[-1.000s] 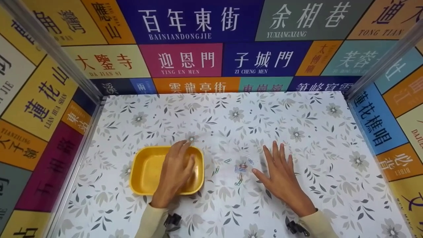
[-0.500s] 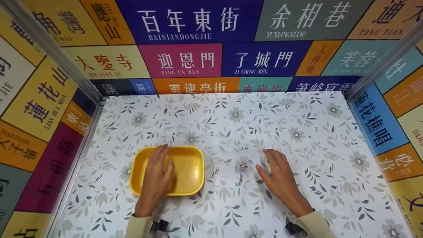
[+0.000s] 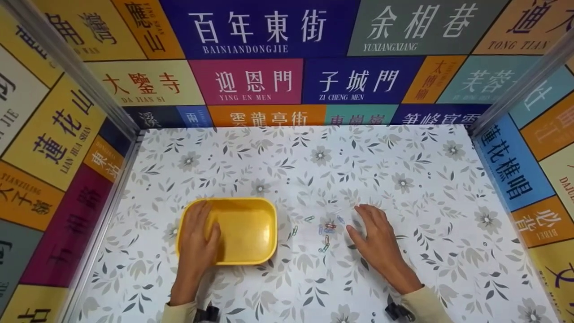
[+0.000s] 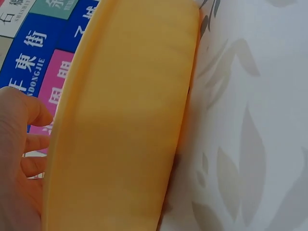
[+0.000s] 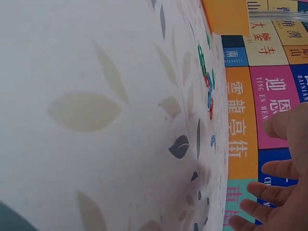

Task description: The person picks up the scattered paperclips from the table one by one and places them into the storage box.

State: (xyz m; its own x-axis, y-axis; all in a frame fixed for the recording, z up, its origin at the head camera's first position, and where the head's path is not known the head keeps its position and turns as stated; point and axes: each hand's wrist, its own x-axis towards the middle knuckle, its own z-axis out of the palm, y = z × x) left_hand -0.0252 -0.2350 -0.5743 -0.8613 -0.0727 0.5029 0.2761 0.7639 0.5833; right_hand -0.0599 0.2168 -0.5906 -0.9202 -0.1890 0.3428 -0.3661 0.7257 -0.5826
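Note:
A yellow plastic tray [image 3: 244, 231] with rounded corners stands on the left half of the table, its visible inside bare. My left hand [image 3: 195, 242] is over the tray's left end, fingers loosely bent and thumb apart, hiding that part of it. In the left wrist view its fingers show beyond the rim of the tray [image 4: 115, 115]. Right of the tray lie several small coloured paper clips [image 3: 329, 226], some loose and some bunched together. My right hand [image 3: 379, 242] is just right of them, palm toward the clips, fingers relaxed and nothing held.
The table [image 3: 314, 179] wears a white cloth printed with grey leaves and flowers. Panels with large characters [image 3: 255, 80] form walls at the back and both sides. Single green clips [image 3: 294, 231] lie between the tray and the bunch.
My left hand has moved left across the tray, from its right part to its left end. The spread fingers of my right hand have drawn closer together. Tray and clips stay put.

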